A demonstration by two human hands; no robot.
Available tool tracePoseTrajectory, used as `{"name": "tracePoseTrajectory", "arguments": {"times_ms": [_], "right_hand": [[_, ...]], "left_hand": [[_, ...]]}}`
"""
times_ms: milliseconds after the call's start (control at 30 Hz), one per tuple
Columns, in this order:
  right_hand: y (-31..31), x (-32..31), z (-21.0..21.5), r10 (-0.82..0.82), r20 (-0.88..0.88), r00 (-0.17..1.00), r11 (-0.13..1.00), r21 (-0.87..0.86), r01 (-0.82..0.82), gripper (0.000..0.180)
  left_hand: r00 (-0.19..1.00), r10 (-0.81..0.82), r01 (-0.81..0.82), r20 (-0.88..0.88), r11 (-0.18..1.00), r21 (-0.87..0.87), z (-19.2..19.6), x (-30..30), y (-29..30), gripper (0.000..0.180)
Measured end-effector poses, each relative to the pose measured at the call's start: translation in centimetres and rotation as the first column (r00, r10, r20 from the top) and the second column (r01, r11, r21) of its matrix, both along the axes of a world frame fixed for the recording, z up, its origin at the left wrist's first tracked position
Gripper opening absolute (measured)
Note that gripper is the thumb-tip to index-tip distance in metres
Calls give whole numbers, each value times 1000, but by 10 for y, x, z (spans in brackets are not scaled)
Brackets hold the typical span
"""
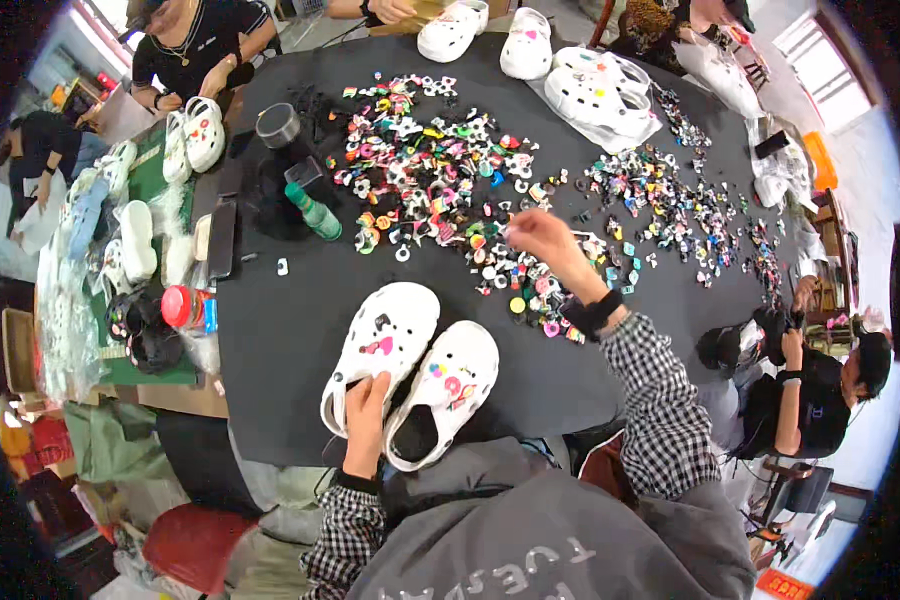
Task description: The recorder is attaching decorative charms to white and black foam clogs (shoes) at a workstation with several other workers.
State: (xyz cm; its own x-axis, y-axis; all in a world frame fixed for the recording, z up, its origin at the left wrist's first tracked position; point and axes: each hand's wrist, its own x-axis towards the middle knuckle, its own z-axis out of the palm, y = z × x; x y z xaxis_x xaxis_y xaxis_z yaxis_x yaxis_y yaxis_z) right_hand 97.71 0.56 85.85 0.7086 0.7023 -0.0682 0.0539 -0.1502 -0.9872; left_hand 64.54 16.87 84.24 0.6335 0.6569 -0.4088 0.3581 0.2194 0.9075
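Your left hand [365, 408] lies flat, fingers pressed on the heel of the left white clog [382, 347], near the table's front edge. Your right arm is stretched forward; the right hand [536, 236] pinches a small charm over the charm pile [440, 180].

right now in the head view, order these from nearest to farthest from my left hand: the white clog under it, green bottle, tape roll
1. White clog, touched by the left hand.
2. Green bottle, farther up the table, slightly left.
3. Tape roll, beyond the bottle, far side.
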Motion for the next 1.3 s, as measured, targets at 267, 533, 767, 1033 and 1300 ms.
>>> {"name": "tracePoseTrajectory", "arguments": {"times_ms": [267, 533, 767, 1033, 1300], "right_hand": [[22, -130, 33, 362, -38, 932, 924, -120, -364, 17], [0, -148, 13, 250, -142, 958, 968, 22, -249, 18], [-42, -100, -17, 4, 260, 966, 929, -359, 93, 22], [-48, -33, -36, -168, 604, 779, 867, -285, 408, 16], [11, -27, -45, 76, 669, 740, 894, -374, 246, 26]], "left_hand": [[995, 14, 2, 98, 986, -168, 11, -18, -10, 32], [993, -23, 38, 119, 991, -126, -13, -24, -13, 31], [993, -82, 86, 80, 995, -45, -17, -31, -8, 37], [994, -105, 105, 36, 994, -18, 0, -20, -14, 38], [997, -39, 41, 61, 999, -30, 2, -23, -13, 39]]}}
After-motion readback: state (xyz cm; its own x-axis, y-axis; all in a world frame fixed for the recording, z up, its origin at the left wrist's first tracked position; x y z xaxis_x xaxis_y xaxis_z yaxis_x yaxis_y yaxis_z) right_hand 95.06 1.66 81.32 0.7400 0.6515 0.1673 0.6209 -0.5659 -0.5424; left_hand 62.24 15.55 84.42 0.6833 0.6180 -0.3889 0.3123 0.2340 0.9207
